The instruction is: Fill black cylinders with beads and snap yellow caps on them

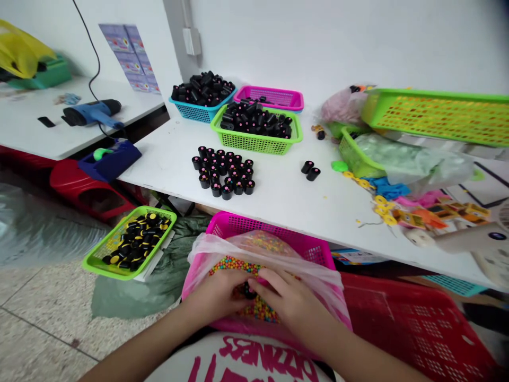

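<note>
My left hand (222, 293) is closed around a small black cup (249, 290), mostly hidden by the fingers. From the other side, my right hand (292, 300) reaches over with bent fingertips at the cup's mouth; whether they pinch anything is hidden. Both hands are low over many small coloured beads (264, 310) in a clear plastic bag (318, 273). That bag lines a pink basket (328, 254) in front of my body. On the white table (278, 185) beyond, a cluster of black cups (226, 172) stands upright, several showing pink dots. Two more black cups (310, 170) stand apart to the right.
Behind are a green basket (254, 142) and a blue basket (199, 112) heaped with black cylinders. Black-and-yellow pieces fill a lower-left green basket (89, 261). A heat gun (93, 112) lies on the left table. A red crate (417, 318) sits right; bags and small parts crowd the table's right end.
</note>
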`<act>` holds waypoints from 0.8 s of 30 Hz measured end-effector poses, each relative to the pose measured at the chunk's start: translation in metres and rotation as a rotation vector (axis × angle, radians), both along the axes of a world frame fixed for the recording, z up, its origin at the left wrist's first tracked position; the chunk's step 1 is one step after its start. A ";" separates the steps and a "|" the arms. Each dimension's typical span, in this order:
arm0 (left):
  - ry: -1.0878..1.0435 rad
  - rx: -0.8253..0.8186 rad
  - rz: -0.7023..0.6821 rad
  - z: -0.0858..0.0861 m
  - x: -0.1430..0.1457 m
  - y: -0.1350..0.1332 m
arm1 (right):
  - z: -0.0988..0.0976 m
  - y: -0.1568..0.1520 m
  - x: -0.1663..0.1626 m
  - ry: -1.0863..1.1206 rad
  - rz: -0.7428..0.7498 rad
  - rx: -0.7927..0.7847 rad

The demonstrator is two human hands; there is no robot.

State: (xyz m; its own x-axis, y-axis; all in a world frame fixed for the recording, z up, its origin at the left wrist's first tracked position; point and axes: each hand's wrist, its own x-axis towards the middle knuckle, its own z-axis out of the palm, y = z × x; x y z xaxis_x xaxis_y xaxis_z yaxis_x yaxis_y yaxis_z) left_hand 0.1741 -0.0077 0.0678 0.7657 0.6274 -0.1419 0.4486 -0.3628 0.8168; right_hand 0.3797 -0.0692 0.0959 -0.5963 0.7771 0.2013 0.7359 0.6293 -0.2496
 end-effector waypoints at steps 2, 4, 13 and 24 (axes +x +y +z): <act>0.013 0.014 -0.006 -0.002 0.000 0.000 | 0.002 0.000 0.002 -0.015 -0.010 -0.008; 0.018 0.037 -0.001 -0.003 -0.002 0.001 | 0.004 0.001 0.006 -0.093 -0.037 -0.066; -0.105 0.408 0.403 0.029 -0.038 0.054 | -0.026 0.003 0.016 -0.440 -0.347 -0.658; -0.364 0.304 0.837 0.011 -0.030 0.164 | -0.060 0.005 -0.006 -0.139 -0.287 -0.761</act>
State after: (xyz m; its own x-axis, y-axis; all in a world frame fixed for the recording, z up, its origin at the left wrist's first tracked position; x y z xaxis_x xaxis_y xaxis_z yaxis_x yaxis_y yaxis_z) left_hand 0.1441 0.1559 0.0790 0.0185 0.9613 0.2749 0.3957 -0.2595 0.8809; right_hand 0.3739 -0.0638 0.0358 -0.3341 0.7975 -0.5024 0.8980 0.1075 -0.4266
